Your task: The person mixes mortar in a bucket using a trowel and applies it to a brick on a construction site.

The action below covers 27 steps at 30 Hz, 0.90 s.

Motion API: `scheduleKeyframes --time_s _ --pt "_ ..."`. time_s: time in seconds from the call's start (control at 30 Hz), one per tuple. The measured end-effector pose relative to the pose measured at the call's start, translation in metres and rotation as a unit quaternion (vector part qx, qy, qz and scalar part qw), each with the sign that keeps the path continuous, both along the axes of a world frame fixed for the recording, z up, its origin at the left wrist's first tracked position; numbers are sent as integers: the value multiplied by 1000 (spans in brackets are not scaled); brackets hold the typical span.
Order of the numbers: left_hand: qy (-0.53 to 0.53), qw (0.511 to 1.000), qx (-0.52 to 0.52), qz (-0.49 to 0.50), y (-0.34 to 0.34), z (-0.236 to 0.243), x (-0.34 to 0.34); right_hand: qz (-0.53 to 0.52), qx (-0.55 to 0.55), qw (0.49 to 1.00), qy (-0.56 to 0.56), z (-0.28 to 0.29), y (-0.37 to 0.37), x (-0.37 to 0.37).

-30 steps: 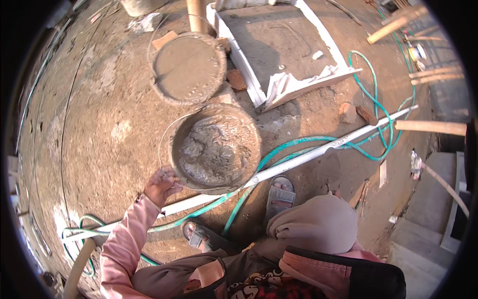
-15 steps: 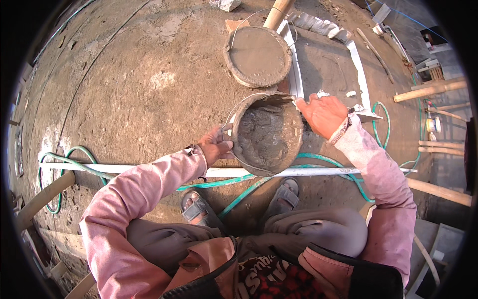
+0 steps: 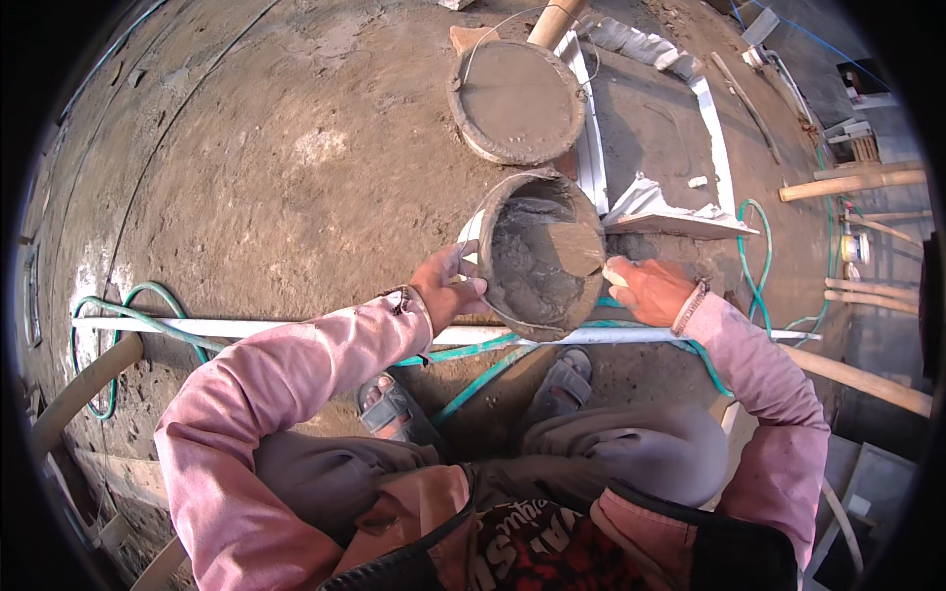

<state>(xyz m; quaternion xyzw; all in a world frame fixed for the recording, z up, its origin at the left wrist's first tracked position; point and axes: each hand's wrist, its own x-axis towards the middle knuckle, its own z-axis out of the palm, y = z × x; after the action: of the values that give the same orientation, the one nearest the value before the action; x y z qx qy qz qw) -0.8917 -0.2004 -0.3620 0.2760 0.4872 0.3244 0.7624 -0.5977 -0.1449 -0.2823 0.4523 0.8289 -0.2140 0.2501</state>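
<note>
Before me a mortar-smeared bucket (image 3: 474,233) tips slightly, with wet grey mortar (image 3: 522,286) clinging inside. My left hand (image 3: 445,288) grips its left side, thumb toward me. In my right hand (image 3: 655,293), just right of the bucket, is the pale handle of a trowel (image 3: 574,248). Its flat, mortar-coated blade lies inside the bucket, against the right part of the mortar. Just beyond stands a second bucket (image 3: 456,108), filled nearly to the rim with smooth grey mortar, its wire handle raised.
A white-edged rectangular frame (image 3: 591,163) lies right of the buckets, with grey material within. A white pipe (image 3: 256,328) crosses the ground before my sandalled feet, tangled with a green hose (image 3: 473,389). Wooden poles (image 3: 852,182) lie at right; another pole (image 3: 555,22) is behind the far bucket.
My right hand has come down and toward me from the bucket's upper right rim. The trowel blade now shows inside the bucket. The bucket has shifted slightly right with my left hand still on it.
</note>
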Motion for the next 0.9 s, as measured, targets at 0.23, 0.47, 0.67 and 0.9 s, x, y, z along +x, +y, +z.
scheduleKeyframes --time_s 0.23,0.47,0.67,0.9 --pt "-23 1000 -10 17 -7 -4 9 -208 -243 930 181 -16 -37 -19" --pt "-22 1000 9 5 -18 -11 14 -340 -400 825 212 -23 -29 -35" --pt "16 999 16 -48 -19 -7 13 -399 -470 729 297 -25 -44 4" --pt "34 999 -30 19 -8 -24 -25 -450 -398 703 380 -1 -65 57"
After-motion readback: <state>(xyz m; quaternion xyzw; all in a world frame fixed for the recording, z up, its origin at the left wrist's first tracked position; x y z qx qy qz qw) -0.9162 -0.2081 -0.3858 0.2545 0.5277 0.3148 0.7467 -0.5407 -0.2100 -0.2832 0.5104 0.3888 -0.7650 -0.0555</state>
